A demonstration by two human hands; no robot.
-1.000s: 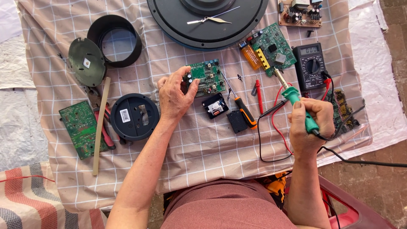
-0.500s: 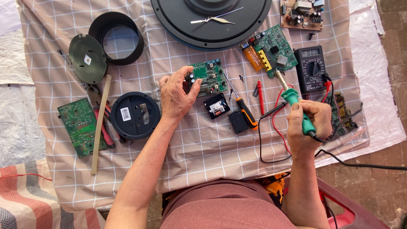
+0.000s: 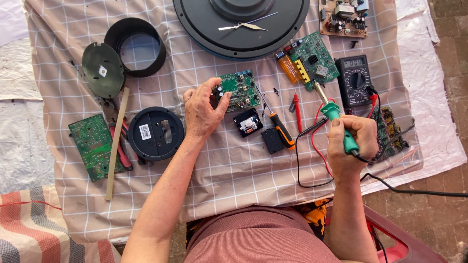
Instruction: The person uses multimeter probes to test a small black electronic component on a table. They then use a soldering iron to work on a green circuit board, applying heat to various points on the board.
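My left hand (image 3: 204, 110) rests on the checked cloth with its fingers on the left edge of a small green circuit board (image 3: 240, 90). My right hand (image 3: 349, 142) grips a green-handled soldering iron (image 3: 336, 117), its metal tip pointing up and away toward another green circuit board (image 3: 314, 60). The iron's black cord runs off to the right. Between my hands lie a small black module (image 3: 247, 122), a black square part (image 3: 272, 140) and an orange-handled screwdriver (image 3: 280, 126).
A large dark round clock face (image 3: 242, 27) with hands lies at the top. A black multimeter (image 3: 356, 80) with red and black leads sits right. On the left are a black ring (image 3: 135, 47), a round green lid (image 3: 102, 69), a black round base (image 3: 156, 133), a green board (image 3: 91, 146), pliers and a wooden stick.
The view has shifted slightly. My left hand stays on the small green board, and my right hand with the soldering iron has drifted a little lower and nearer to me.
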